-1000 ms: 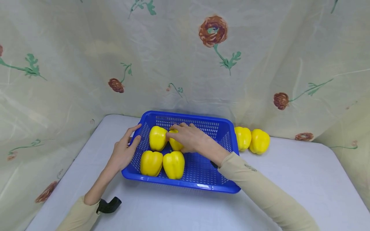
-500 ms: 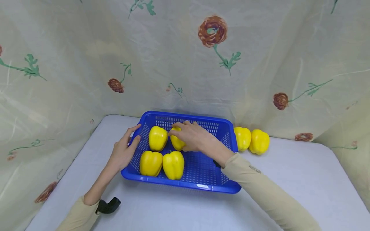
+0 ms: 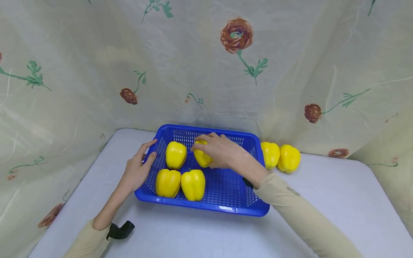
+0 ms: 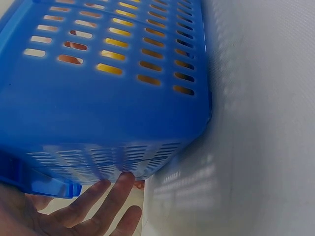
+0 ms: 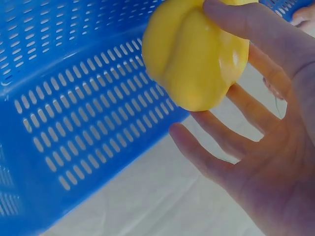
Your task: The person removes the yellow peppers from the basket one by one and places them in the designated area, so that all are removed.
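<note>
In the head view, a blue plastic basket (image 3: pixel 200 204) with slotted walls stands on the table. My right hand (image 3: pixel 222 152) reaches into it and grips a yellow bell pepper (image 3: pixel 202 157) near the back wall. The right wrist view shows the thumb and fingers around that pepper (image 5: pixel 192 59), above the slotted floor. Three more yellow peppers lie in the basket: one back left (image 3: pixel 176 155), one front left (image 3: pixel 168 183) and one front middle (image 3: pixel 193 185). My left hand (image 3: pixel 138 167) holds the basket's left rim; in the left wrist view its fingers (image 4: pixel 115 201) extend along the outside wall.
Two yellow bell peppers (image 3: pixel 270 154) (image 3: pixel 289 158) rest on the white-covered table (image 3: pixel 335 200), just right of the basket. Behind them hangs a pale curtain (image 3: pixel 180 64) with printed flowers. A black wrist mount (image 3: pixel 120 230) sits by the left cuff.
My right hand has moved a little to the right with the pepper, widening the gap to the back-left pepper. The left hand and the basket have stayed in place.
</note>
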A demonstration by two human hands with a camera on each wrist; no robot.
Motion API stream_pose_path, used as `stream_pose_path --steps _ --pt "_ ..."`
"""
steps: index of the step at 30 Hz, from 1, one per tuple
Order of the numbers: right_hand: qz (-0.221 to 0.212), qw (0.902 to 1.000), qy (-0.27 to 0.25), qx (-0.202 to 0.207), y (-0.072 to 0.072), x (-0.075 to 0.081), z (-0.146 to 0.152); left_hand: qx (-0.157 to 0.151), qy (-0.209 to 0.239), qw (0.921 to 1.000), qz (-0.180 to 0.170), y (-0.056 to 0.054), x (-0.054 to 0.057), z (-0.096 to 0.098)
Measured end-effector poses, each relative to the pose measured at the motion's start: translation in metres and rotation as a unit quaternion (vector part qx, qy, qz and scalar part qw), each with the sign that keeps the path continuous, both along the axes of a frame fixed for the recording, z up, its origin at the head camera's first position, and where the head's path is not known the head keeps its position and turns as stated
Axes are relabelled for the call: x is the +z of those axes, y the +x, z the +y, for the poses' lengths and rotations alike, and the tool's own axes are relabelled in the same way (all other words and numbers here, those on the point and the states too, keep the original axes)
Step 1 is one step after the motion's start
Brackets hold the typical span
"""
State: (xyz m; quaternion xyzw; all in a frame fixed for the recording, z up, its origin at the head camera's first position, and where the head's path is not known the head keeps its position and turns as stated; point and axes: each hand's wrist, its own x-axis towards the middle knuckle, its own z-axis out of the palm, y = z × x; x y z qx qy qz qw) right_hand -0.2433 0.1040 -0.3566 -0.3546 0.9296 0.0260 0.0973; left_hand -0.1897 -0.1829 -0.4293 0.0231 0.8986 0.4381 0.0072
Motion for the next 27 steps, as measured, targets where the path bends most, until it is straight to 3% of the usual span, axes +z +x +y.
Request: stream_pose_path --steps 14,27 --pt "0.006 0.9982 -0.05 -0.032 0.009 0.018 0.039 -0.002 0.001 1.0 0.007 0.002 0.0 -0.003" --pt "0.022 0.9907 -0.101 -0.088 0.017 0.034 0.086 -0.005 -0.003 1.0 0.004 0.001 0.0 -0.001"
